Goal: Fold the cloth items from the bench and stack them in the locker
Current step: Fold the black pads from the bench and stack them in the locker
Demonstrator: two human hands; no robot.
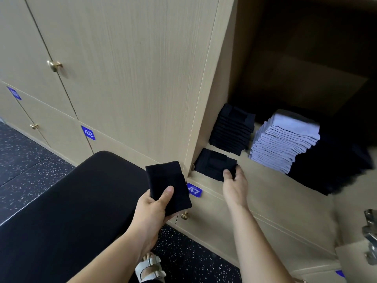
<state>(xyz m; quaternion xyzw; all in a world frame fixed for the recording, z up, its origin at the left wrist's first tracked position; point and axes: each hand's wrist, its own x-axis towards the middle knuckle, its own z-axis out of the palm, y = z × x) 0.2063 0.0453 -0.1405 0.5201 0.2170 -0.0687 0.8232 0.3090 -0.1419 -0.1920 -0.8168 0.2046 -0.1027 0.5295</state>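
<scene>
My left hand (155, 203) is clamped on a folded black cloth (168, 185), thumb pressed on top and fingers underneath, holding it above the gap between the bench (71, 201) and the locker (265, 193). My right hand (234, 180) reaches into the open locker and grips the near right corner of a second cloth (213, 163), thumb on top and fingers curled round its edge. That second cloth lies flat at the front left of the shelf. Just behind it stands a black stack (232, 129), and beside that, to the right, a grey stack (285, 139). A loose dark pile (336, 160) lies further right. Below the shelf edge I see the blue tag 47 (194, 189) and a brass knob (184, 215). A white sandal (150, 266) shows on the speckled floor (193, 256).
</scene>
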